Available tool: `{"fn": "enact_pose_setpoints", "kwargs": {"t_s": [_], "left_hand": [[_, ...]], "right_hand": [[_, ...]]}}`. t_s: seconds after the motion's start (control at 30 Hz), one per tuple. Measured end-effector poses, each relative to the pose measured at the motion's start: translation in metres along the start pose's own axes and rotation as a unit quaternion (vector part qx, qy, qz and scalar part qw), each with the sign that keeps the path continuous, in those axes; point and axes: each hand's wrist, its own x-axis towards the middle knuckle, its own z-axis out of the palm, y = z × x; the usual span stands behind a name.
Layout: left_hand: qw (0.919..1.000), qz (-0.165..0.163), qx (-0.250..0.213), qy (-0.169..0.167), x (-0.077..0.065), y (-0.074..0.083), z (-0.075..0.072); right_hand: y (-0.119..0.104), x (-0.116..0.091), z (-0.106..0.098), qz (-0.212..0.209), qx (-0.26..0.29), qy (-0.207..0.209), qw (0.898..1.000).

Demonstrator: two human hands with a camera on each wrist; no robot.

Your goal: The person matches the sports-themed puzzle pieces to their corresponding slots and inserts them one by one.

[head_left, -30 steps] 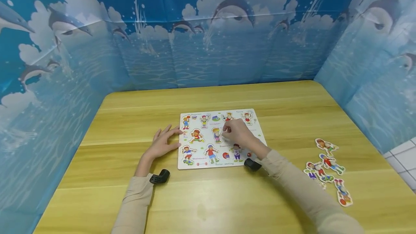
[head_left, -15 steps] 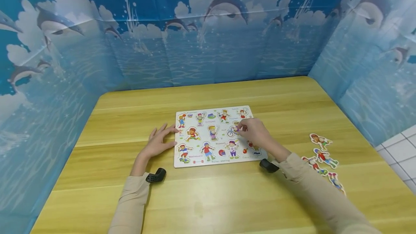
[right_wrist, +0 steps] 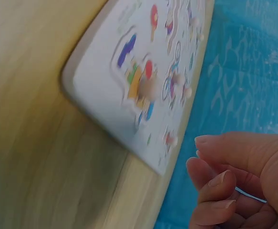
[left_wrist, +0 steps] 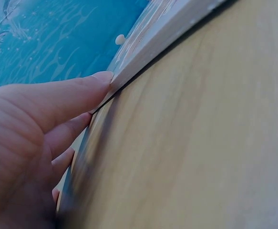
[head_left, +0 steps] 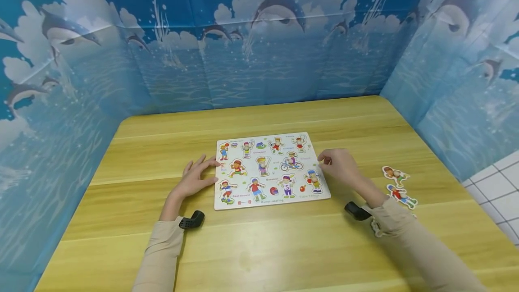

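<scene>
A white knobbed puzzle board (head_left: 300,177) with sports figures lies on the table. My left hand (head_left: 195,179) is at its left edge; in the left wrist view the thumb (left_wrist: 77,93) touches the board's side, with the other fingers spread below. My right hand (head_left: 340,166) is just off the board's right edge, fingers loosely bent. Seen from the right wrist, thumb and forefinger are apart with nothing between them. Nearest to that hand are the cyclist piece (head_left: 291,161) and the table tennis piece (head_left: 314,181), both in the board.
Loose figure pieces lie on the wooden table (head_left: 259,247) at the right, among them a brown-haired figure (head_left: 395,175) and a blue-capped figure (head_left: 401,196). The right sleeve (head_left: 425,242) covers others partly. A dolphin-print curtain (head_left: 259,71) stands behind the table.
My right hand has moved from over the board's middle, past the cyclist piece, to beyond the right edge. My left hand stays at the left edge. The head view has shifted slightly.
</scene>
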Motion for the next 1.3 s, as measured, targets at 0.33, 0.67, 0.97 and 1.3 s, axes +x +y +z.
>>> {"fn": "enact_pose_setpoints", "kwargs": {"t_s": [0.33, 0.67, 0.97, 1.3], "left_hand": [[1.0000, 0.007, 0.002, 0.001, 0.001, -0.002, 0.001], [1.0000, 0.004, -0.001, 0.003, 0.002, -0.002, 0.001], [1.0000, 0.007, 0.001, 0.005, -0.004, -0.001, 0.001], [1.0000, 0.005, -0.002, 0.004, -0.001, 0.000, 0.001]], "right_hand": [[0.028, -0.018, -0.019, 0.010, -0.019, 0.003, 1.000], [0.048, -0.034, -0.039, 0.030, -0.030, -0.012, 0.999], [0.069, -0.047, -0.043, 0.057, -0.022, -0.022, 0.998], [0.095, -0.056, -0.051, 0.068, -0.025, -0.014, 0.997]]}}
